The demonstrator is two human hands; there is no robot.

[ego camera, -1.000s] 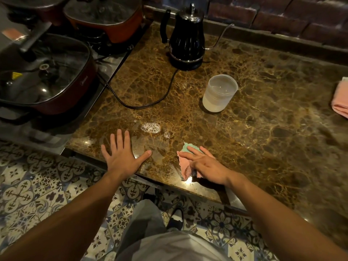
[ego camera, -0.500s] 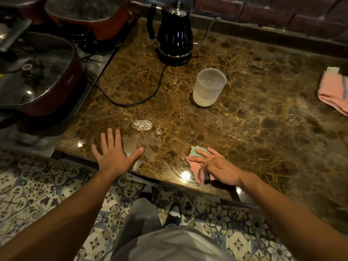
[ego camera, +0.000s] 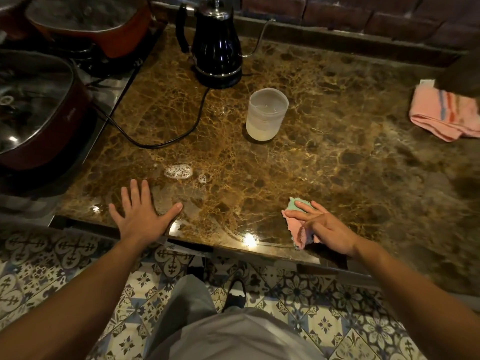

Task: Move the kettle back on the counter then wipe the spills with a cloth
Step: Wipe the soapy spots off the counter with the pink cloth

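While pressed flat under the right hand (ego camera: 326, 229), the cloth (ego camera: 298, 227) lies near the front edge of the surface (ego camera: 337, 157), pink with a green corner showing past the fingertips (ego camera: 302, 203), frayed at the rim. Right grip: fingers extended and together on top of the cloth, pinning it down, not curled around it. Left hand (ego camera: 140, 214) spread apart, palm down on the surface, holding nothing, well apart from the cloth. Between the two hands, a thin wet film on the stone; just beyond the left hand, a small patch of white foam (ego camera: 178, 171). Surface of polished brown marble with golden veins, glossy. At the back, the kettle (ego camera: 217, 45): black, ribbed, rounded, with a thin curved spout and a cord (ego camera: 155, 142) looping to the left. Near it, a frosted cup (ego camera: 266, 114), cylindrical, partly filled. Far right, a folded pink towel (ego camera: 441, 113).
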